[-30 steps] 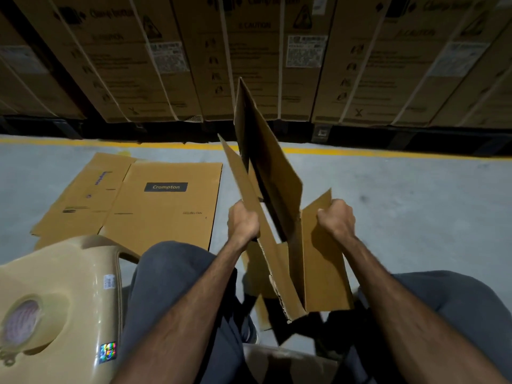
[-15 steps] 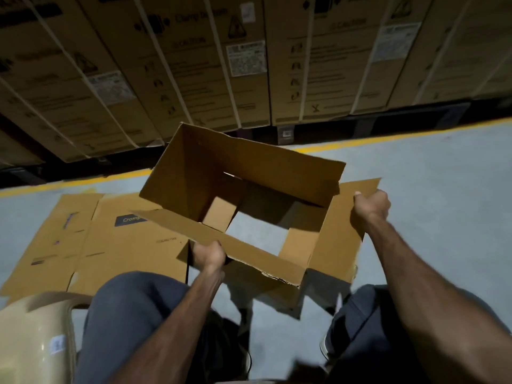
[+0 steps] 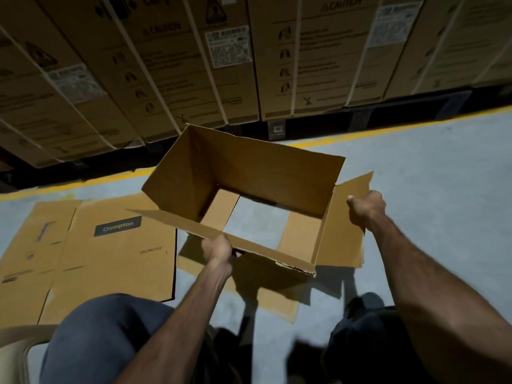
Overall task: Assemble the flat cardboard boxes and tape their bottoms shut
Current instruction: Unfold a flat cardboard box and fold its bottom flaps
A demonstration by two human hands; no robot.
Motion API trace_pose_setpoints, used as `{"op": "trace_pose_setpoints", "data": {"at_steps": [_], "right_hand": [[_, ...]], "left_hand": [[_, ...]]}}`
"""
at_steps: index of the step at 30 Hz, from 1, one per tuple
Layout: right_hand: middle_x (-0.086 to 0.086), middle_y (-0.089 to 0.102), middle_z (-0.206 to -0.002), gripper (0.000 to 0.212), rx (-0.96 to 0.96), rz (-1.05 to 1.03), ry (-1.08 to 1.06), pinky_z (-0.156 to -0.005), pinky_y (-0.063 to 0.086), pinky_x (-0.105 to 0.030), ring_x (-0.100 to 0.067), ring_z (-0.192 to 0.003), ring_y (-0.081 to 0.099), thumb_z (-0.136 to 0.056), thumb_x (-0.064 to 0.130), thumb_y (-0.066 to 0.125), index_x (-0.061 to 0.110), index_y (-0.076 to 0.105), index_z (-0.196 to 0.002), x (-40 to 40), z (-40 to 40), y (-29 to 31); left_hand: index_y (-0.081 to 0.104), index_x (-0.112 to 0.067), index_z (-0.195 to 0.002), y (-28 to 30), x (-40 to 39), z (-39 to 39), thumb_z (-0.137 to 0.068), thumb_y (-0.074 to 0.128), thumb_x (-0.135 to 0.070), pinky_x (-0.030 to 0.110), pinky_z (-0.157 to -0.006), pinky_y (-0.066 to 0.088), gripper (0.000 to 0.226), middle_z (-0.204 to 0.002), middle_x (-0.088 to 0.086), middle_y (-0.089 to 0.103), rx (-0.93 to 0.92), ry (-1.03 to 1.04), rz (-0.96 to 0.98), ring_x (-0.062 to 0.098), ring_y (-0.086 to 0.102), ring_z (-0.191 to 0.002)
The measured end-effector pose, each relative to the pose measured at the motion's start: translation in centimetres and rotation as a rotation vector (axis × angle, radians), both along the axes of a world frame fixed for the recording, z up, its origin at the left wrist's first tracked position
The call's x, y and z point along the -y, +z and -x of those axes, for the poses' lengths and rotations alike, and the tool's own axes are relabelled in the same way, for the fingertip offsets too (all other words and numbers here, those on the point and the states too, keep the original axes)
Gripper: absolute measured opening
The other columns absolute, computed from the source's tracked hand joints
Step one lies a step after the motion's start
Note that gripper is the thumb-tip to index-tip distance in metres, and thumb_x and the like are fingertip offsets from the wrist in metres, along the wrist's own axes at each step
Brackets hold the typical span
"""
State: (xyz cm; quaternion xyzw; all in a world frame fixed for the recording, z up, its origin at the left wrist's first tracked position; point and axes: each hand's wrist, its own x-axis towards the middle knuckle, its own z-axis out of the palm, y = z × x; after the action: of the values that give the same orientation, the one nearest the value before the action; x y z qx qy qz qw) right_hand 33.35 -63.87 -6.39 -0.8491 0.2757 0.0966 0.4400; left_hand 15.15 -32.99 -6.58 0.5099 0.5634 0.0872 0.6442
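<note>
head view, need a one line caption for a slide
Both hands, left and right, hold an opened cardboard box with its bottom unsealed above the floor, beside flat boxes.

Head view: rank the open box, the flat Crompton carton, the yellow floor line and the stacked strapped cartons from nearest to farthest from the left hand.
1. Open box: gripped by the left hand at its near edge.
2. Flat Crompton carton: on the floor just to the hand's left.
3. Yellow floor line: beyond the carton.
4. Stacked strapped cartons: behind the line, at the back.

One opened box (image 3: 249, 173); one flat box (image 3: 110, 253); two hands.
</note>
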Motion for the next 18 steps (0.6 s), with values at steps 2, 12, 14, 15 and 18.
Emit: {"op": "trace_pose_setpoints", "data": {"at_steps": [2, 12, 14, 15, 18], "right_hand": [[-0.021, 0.069, -0.127, 0.045, -0.029, 0.008, -0.035, -0.093, 0.061, -0.056, -0.044, -0.11, 0.068, -0.093, 0.029, 0.081, 0.0, 0.064, -0.124, -0.2, -0.2, -0.9], [-0.021, 0.062, -0.141, 0.053, 0.056, 0.199, 0.179, -0.101, 0.053, -0.05, -0.043, -0.127, 0.061, -0.1, 0.03, 0.072, 0.004, 0.056, -0.143, 1.2, -2.1, 2.3], [-0.021, 0.065, -0.136, 0.048, 0.022, 0.262, 0.228, -0.097, 0.054, -0.048, -0.042, -0.122, 0.063, -0.099, 0.03, 0.073, 0.003, 0.061, -0.137, 2.3, -1.7, 2.8], [-0.021, 0.066, -0.134, 0.047, 0.008, 0.274, 0.236, -0.095, 0.054, -0.047, -0.042, -0.12, 0.064, -0.098, 0.03, 0.073, 0.003, 0.062, -0.135, 2.7, -1.5, 2.7], [-0.02, 0.067, -0.131, 0.047, -0.016, 0.277, 0.197, -0.095, 0.058, -0.05, -0.042, -0.116, 0.065, -0.098, 0.032, 0.073, 0.003, 0.062, -0.133, 4.3, -0.7, 2.7]], "left_hand": [[0.051, -0.001, -0.137, -0.1, 0.2, -0.5, -0.099, 0.047, 0.004, 0.037, -0.055, 0.063, 0.038, -0.12, 0.02, 0.066, 0.017, 0.06, 0.036, 0.034, 0.071, -0.094], [0.037, -0.007, -0.15, 1.0, 12.0, -2.3, -0.11, 0.035, -0.004, 0.045, -0.088, 0.06, 0.041, -0.147, 0.02, 0.048, 0.018, 0.283, 0.256, 0.033, 0.056, -0.105], [0.038, -0.007, -0.147, 1.9, 14.5, -2.9, -0.11, 0.035, -0.006, 0.045, -0.091, 0.059, 0.037, -0.147, 0.02, 0.047, 0.035, 0.288, 0.307, 0.033, 0.053, -0.103], [0.037, -0.007, -0.148, 2.1, 15.2, -3.0, -0.11, 0.035, -0.006, 0.046, -0.094, 0.059, 0.038, -0.148, 0.02, 0.046, 0.038, 0.29, 0.327, 0.035, 0.054, -0.105], [0.034, -0.013, -0.154, 2.8, 15.6, -3.0, -0.109, 0.043, -0.005, 0.052, -0.101, 0.057, 0.046, -0.153, 0.019, 0.042, 0.068, 0.286, 0.424, 0.042, 0.056, -0.123]]}}
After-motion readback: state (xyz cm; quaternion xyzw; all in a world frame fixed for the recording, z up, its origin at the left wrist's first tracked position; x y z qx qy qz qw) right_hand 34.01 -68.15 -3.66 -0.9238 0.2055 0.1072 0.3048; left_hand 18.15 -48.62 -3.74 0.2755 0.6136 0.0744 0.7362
